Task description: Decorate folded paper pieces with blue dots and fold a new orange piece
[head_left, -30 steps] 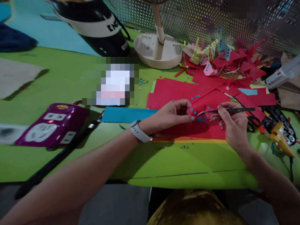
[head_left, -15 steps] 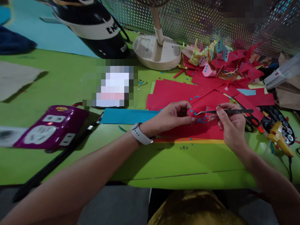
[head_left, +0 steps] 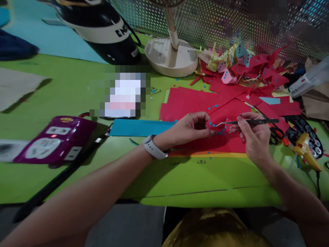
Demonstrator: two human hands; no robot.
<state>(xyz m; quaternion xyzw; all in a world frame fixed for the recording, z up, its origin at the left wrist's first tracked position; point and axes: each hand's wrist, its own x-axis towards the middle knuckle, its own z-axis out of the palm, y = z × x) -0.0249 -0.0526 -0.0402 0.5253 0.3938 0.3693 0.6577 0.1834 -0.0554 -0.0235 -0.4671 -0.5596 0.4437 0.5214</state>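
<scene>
My left hand [head_left: 191, 127], a pale watch on its wrist, pinches the edge of a small red paper piece [head_left: 214, 121] with blue squares on it. My right hand [head_left: 254, 137] is closed around tweezers [head_left: 262, 121], held almost level. Their bent tip points left and lies over the red piece, close to a blue square; whether it grips anything is too small to tell. Beneath both hands lie red paper sheets [head_left: 185, 99], with loose blue paper bits scattered on them. A blue paper strip [head_left: 144, 127] extends left from under my left forearm.
Behind the sheets rises a heap of folded, dotted paper shapes [head_left: 246, 65]. Scissors [head_left: 279, 134] and a yellow glue gun [head_left: 305, 147] lie at the right. A fan base [head_left: 156, 60], a black bottle [head_left: 102, 37], a blurred phone [head_left: 124, 96] and a purple power strip [head_left: 53, 140] stand leftward.
Almost nothing differs. The tweezers have shifted very slightly to the right, with their tip still over the red piece; both hands keep their hold.
</scene>
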